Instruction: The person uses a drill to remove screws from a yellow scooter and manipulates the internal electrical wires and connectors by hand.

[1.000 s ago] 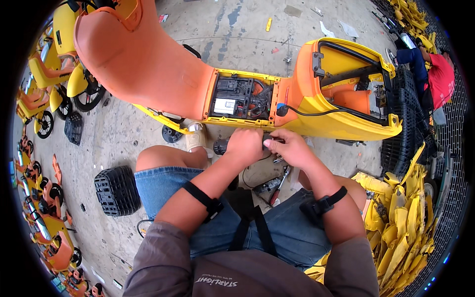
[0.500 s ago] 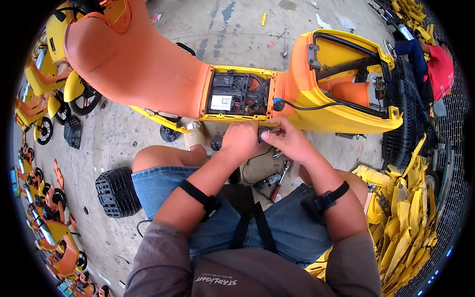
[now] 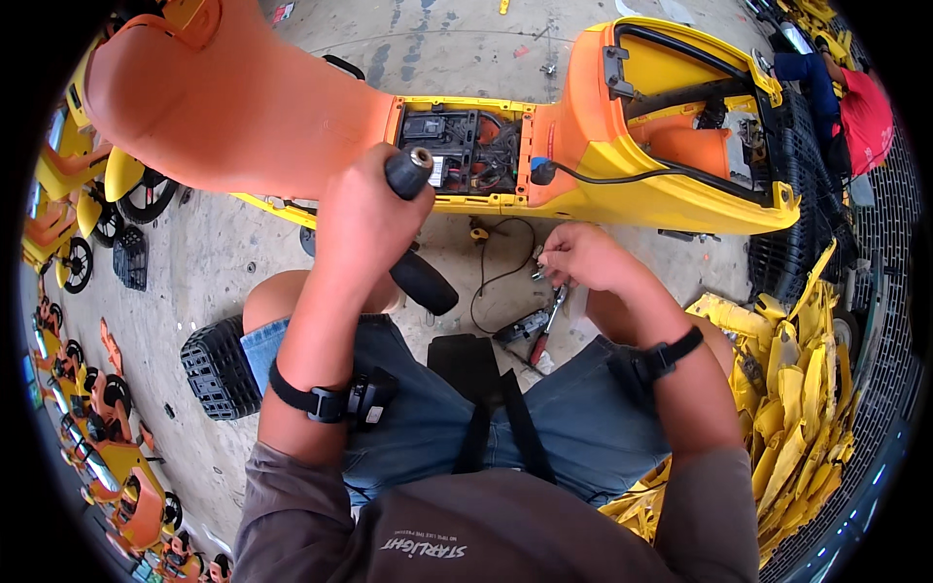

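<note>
My left hand is wrapped round a black cordless drill, whose chuck points up and away from me. No bit shows in the chuck's mouth. My right hand pinches a small shiny metal piece, mostly hidden by the fingers. Beyond both hands lies an orange and yellow scooter body. In its middle, an uncovered compartment shows black parts and wiring. A black cable with a blue end runs along its right part.
Between my knees on the floor lie a ratchet wrench, a black tool and a thin cable. Yellow panels are heaped at right. A black basket stands left. Scooters line the far left; another person is at upper right.
My hands were together by the compartment's near edge. The left has lifted the drill up and leftward; the right has drawn away toward me with the small metal piece.
</note>
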The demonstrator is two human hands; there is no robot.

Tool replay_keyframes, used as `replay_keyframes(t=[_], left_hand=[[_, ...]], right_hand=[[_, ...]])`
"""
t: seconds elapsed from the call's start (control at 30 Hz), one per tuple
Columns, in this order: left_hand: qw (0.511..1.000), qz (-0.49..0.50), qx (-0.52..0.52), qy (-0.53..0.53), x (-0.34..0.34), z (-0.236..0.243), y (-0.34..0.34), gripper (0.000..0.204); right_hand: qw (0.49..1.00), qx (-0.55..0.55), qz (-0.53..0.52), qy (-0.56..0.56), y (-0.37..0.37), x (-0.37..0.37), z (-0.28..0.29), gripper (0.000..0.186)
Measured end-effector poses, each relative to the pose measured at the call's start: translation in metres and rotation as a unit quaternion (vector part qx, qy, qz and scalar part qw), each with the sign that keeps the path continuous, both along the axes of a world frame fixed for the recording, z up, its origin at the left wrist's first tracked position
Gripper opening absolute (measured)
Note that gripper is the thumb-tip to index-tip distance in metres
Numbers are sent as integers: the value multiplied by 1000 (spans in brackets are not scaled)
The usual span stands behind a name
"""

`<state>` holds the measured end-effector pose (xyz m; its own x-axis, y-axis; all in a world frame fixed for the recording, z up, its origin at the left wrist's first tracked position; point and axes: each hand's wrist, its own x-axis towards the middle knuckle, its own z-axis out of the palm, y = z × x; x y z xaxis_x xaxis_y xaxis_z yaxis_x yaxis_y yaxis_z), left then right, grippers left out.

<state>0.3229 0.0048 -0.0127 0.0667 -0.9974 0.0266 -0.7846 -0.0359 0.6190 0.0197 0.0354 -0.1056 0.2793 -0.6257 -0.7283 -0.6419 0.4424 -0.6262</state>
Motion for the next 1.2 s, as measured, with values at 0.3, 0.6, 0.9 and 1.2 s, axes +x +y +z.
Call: replay_keyframes(t=[0.3,0.6,0.9,1.2], left_hand=[[999,-48,14,19,15,2,7,20],[988,-76,132,-7,28,-22,22,28],[990,-68,122,-30,27,-30,3,23],[987,-88,135,2,22,-28,2,20]], right_hand=[[955,-76,24,285,31,16,-274,41],[947,-71,-131,286,39,53,-348,48],[933,-56,-7,356,1,57,-364,52],[940,-50,129,311,9,46,-358,35]])
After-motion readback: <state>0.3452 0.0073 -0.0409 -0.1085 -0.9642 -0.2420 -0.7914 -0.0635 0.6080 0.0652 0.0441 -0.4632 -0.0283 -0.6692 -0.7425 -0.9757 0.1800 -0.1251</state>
